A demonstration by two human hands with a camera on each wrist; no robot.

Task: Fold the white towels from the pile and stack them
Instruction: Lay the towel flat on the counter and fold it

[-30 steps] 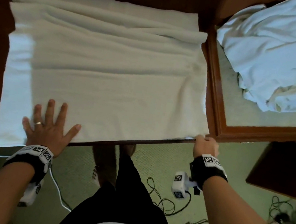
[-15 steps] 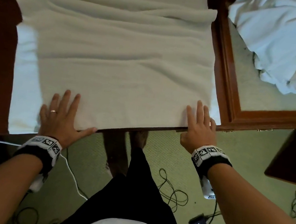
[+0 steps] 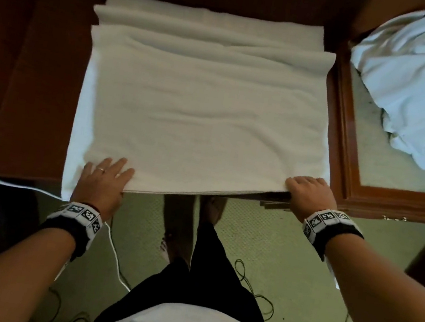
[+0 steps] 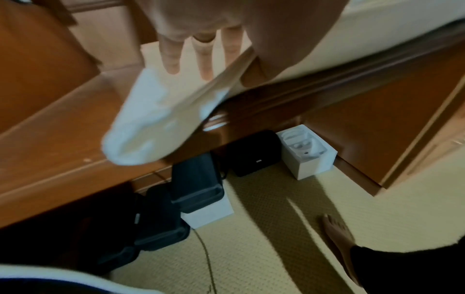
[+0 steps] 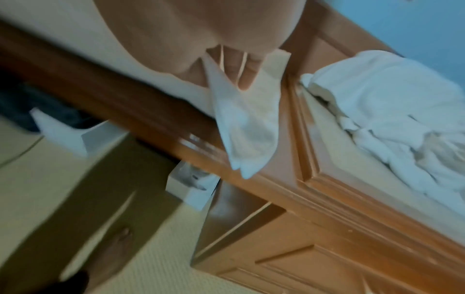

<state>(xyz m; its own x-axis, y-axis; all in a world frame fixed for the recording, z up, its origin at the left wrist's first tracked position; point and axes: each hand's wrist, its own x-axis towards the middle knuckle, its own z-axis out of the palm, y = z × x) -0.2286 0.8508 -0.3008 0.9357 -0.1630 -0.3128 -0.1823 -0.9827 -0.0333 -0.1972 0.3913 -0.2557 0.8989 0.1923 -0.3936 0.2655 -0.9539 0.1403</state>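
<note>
White towel (image 3: pixel 206 121) spread flat across the dark wooden tabletop (image 3: pixel 34 106), its near edge along the tabletop's front edge, with lengthwise folds bunched toward the far edge. Left hand (image 3: pixel 102 183) at the towel's near-left corner: fingers extended on top of the cloth, thumb beneath the edge, pinching the layer; in the left wrist view the corner (image 4: pixel 156 119) hangs off the front edge below the fingers. Right hand (image 3: pixel 308 194) at the near-right corner, fingers curled over the edge and gripping the cloth; the right wrist view shows the corner (image 5: pixel 246 127) drooping from the grip. Pile of unfolded white towels (image 3: pixel 424 82) lying crumpled on the adjoining framed surface (image 3: pixel 393 195) beyond the tabletop's right edge, apart from the spread towel. Green carpet (image 3: pixel 248 243) with cables (image 3: pixel 256 283) below.
</note>
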